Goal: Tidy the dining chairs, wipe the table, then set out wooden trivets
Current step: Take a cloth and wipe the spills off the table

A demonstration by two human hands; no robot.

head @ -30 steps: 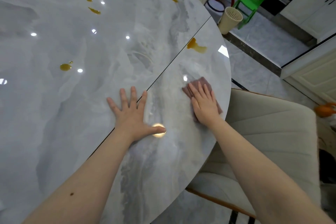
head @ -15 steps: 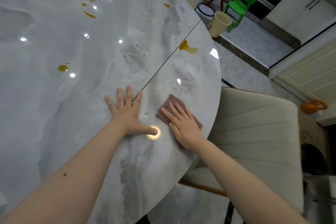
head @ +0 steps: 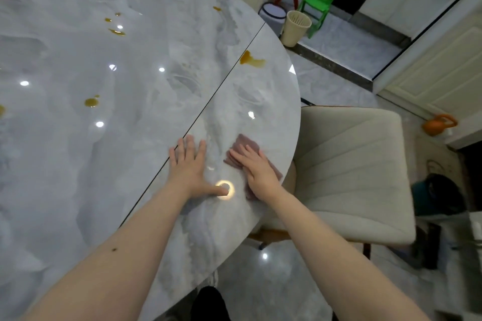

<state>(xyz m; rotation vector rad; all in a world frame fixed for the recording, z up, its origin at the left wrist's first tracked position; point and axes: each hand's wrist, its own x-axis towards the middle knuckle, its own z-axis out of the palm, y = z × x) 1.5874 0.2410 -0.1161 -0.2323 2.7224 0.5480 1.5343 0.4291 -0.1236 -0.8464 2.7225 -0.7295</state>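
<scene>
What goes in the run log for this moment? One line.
step: wiping table | right hand flat on cloth | left hand braced | spills remain

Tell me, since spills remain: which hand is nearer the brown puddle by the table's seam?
Right. The right hand lies below the puddle; the left hand lies farther left.

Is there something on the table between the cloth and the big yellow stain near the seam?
Nothing visible. The right hand presses the cloth flat, and only bare marble table lies between it and the yellow stain. The left hand rests beside, off that path.
</scene>
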